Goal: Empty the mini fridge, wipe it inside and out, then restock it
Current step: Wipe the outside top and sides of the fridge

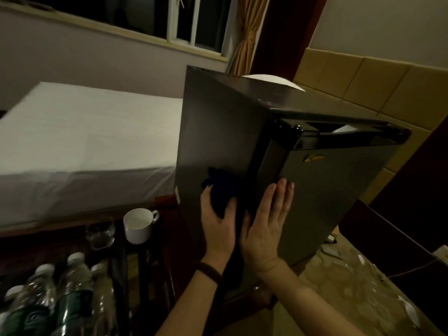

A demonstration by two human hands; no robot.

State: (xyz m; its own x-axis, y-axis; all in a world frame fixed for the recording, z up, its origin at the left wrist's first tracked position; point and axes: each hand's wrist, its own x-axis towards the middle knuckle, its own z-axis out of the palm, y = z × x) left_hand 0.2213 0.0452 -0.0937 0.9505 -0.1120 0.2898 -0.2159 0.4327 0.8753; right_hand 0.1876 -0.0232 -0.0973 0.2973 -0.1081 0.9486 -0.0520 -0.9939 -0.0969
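A dark grey mini fridge (218, 132) stands in the middle of the view, its door (327, 190) nearly closed on the right face. My left hand (218, 219) grips a dark blue cloth (223, 190) and holds it against the fridge's left side wall, low down. My right hand (266, 221) lies flat with straight fingers on the door near its hinge edge. Several plastic water bottles (70, 292) stand at the lower left on a dark tray.
A white cup (139, 225) and a clear glass (100, 235) stand left of the fridge. A bed with a white sheet (84, 141) fills the left. A white paper (274, 81) lies on the fridge top. A cable (388, 226) runs at the right above a marbled floor.
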